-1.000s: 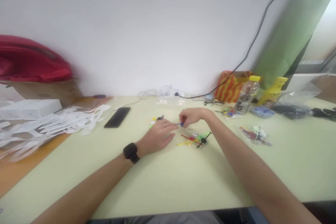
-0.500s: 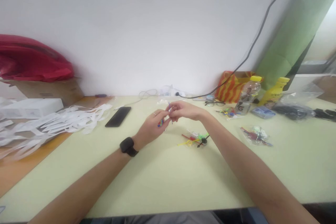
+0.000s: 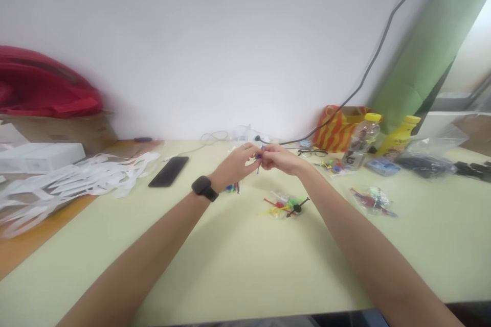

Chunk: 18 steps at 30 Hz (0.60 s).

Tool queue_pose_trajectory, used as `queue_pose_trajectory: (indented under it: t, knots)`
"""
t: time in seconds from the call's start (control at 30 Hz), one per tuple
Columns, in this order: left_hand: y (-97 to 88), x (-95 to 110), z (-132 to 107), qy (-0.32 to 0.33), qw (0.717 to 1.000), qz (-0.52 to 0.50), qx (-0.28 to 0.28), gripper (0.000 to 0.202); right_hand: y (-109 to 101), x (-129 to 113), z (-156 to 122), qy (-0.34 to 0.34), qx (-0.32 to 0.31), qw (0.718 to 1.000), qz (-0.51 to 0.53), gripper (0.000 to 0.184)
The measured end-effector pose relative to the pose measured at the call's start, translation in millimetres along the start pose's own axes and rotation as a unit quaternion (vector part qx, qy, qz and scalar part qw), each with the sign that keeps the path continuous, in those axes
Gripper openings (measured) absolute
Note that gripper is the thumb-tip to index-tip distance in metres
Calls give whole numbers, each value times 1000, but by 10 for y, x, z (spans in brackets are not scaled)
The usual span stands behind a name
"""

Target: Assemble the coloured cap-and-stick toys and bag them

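My left hand point(image 3: 238, 164), below which a black watch sits on the wrist, is closed in a pinch. My right hand point(image 3: 281, 159) meets it fingertip to fingertip, its fingers curled. Between the fingertips of both is a small, thin blue-purple plastic piece point(image 3: 259, 166), partly hidden by the fingers. Under my left wrist lie small coloured pieces point(image 3: 232, 187), blue and green among them. Nearer me is a loose heap of plastic pieces point(image 3: 282, 206) in red, yellow, white and green, with a black arrow-tipped rod through a disc point(image 3: 296, 208).
To the left are a black phone point(image 3: 169, 171), white strips point(image 3: 84, 179) and a white box point(image 3: 42, 157). On the right lie a bagged set of pieces point(image 3: 374, 200), glasses point(image 3: 312, 153), a clear bottle point(image 3: 360, 143) and a yellow bottle point(image 3: 399, 138). A grey cable point(image 3: 368, 71) hangs along the wall.
Both hands have shifted right and drawn together around the blue-purple piece. Coloured pieces seen at my left hand earlier now show on the table under its wrist.
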<state>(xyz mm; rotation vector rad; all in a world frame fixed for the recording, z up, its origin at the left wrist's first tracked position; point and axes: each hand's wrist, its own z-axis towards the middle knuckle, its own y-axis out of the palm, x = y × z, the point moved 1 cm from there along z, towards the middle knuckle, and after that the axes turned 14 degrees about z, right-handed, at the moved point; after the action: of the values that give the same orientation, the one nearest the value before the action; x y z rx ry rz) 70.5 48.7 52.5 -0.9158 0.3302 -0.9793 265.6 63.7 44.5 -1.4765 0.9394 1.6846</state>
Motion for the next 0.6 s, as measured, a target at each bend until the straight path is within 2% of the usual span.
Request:
queue_pose_trajectory:
  t: [0.1,0.27,0.37,0.47,0.6]
  knots:
    - [96,-66,-61,-17,999,-26,-15,12,-8,79,23,15,-7,1000,-21,12]
    - [260,-121,-205,-78,994,-65,-28,3,104,167,32,55,-31,994,-87,10]
    - [322,-139,-247,-104,993,-46,-33,6,113,188,23,66,-12,989,-130,10]
    - [361,-132,-275,-104,993,-21,-44,2,27,174,3,84,12,980,-181,13]
    - [388,-92,-313,-74,994,19,-80,10,-158,94,-54,164,-7,948,-272,23]
